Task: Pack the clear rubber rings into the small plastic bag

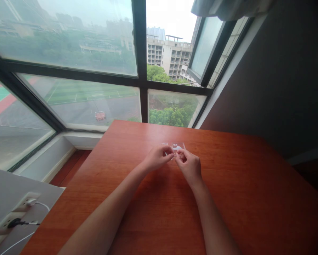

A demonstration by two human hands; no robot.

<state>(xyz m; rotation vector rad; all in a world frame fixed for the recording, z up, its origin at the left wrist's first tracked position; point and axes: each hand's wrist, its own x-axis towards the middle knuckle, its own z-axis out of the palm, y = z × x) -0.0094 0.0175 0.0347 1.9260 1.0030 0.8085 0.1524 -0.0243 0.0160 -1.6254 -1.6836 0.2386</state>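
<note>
My left hand [158, 157] and my right hand [189, 165] meet above the wooden table, fingertips pinched close together. Between and just beyond them is a small clear plastic packet [178, 146] with white printing. Both thumbs and forefingers close on its near edge. A tiny pale bit shows where the fingertips meet, too small to name. My fingers hide the packet's lower part. Another whitish patch shows behind my left fingers, and I cannot tell whether it belongs to the same packet.
The reddish-brown table [159, 219] reaches to a dark-framed window [143, 63]. One pane [206, 49] at the right stands open. At lower left, wall sockets [12, 217] hold a white plug and a black plug with cables. A grey curtain [230, 9] hangs at the top.
</note>
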